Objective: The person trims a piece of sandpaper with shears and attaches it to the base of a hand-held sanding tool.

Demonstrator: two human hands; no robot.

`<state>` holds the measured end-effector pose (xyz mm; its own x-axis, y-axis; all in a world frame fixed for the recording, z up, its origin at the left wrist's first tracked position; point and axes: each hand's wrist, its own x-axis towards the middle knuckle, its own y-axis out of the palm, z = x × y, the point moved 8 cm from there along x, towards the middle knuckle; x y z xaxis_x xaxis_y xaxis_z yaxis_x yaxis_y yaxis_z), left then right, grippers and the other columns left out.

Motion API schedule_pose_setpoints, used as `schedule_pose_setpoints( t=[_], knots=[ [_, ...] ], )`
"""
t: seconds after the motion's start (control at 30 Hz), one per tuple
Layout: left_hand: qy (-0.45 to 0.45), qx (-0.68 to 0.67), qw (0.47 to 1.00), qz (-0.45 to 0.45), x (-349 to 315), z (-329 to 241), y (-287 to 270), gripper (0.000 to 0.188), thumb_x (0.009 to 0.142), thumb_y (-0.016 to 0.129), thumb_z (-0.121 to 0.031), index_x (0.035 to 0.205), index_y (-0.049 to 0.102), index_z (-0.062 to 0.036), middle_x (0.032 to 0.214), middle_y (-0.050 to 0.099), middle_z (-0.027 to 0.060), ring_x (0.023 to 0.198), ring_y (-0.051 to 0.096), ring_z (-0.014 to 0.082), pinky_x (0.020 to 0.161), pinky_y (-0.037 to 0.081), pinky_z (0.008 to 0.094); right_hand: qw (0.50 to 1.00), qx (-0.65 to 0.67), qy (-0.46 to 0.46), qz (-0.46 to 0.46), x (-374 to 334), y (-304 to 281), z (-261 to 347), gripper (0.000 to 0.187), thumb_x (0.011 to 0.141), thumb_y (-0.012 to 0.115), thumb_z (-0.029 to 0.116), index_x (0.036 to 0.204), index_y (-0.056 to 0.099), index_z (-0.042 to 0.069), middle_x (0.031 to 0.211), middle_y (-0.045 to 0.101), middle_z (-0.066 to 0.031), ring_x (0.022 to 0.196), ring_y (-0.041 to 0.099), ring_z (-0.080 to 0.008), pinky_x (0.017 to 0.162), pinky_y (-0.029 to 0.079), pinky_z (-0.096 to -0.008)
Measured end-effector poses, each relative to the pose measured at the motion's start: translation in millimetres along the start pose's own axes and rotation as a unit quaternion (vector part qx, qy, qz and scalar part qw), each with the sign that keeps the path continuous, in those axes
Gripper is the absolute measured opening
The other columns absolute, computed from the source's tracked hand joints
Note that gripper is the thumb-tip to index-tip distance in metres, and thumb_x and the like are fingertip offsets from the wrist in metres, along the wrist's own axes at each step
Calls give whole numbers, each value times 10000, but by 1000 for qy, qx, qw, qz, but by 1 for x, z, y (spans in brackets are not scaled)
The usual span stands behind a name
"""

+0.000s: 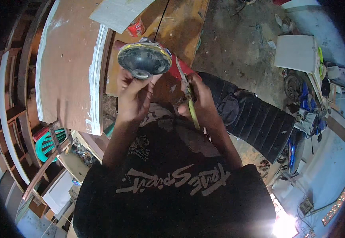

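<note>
Nearest is one black shirt point(172, 202), two bare forearms rising past it. Two hands work above it, each with one thing. The left hand point(132, 101) grips one disc point(144, 58) by its underside, thumb pressed to the pale central hub; its other fingers are partly hidden behind. The right hand point(201, 95) has its fingers curled round one tool point(192, 109), whose metal end points up beside the disc; its lower end is hard to make out, and I cannot tell its kind.

The disc, held up before the table point(180, 23), is black, scuffed and dished, with a yellowish, ragged rim; its top is mostly out of sight. Behind the tool is one red piece point(183, 71), partly covered. Beyond lie one black padded seat point(259, 121), one red cup point(136, 28) cut off by one pale sheet point(119, 14), and one motorbike point(307, 119), blurred at the right.
</note>
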<state>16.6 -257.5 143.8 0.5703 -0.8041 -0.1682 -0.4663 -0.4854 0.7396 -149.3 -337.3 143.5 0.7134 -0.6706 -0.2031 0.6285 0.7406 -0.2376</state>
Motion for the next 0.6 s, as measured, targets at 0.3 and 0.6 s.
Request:
schedule_pose_setpoints(
  t=[0.3, 0.6],
  knots=[
    [48, 103, 993, 11, -19, -15, 25, 529, 795, 826, -81, 1236, 542, -13, 1086, 678, 98, 1000, 668, 200, 929, 531, 367, 985, -72, -156, 8, 8, -11, 61, 874, 630, 825, 668, 1122, 549, 1, 926, 538, -95, 827, 531, -206, 729, 441, -349],
    [47, 111, 993, -11, -20, -15, 32, 598, 772, 875, -173, 1239, 533, -20, 1092, 670, 75, 999, 651, 172, 918, 519, 336, 984, -100, -146, 4, 7, -11, 88, 836, 677, 817, 647, 1130, 566, -9, 802, 486, -38, 722, 450, -164, 656, 397, -313]
  ],
)
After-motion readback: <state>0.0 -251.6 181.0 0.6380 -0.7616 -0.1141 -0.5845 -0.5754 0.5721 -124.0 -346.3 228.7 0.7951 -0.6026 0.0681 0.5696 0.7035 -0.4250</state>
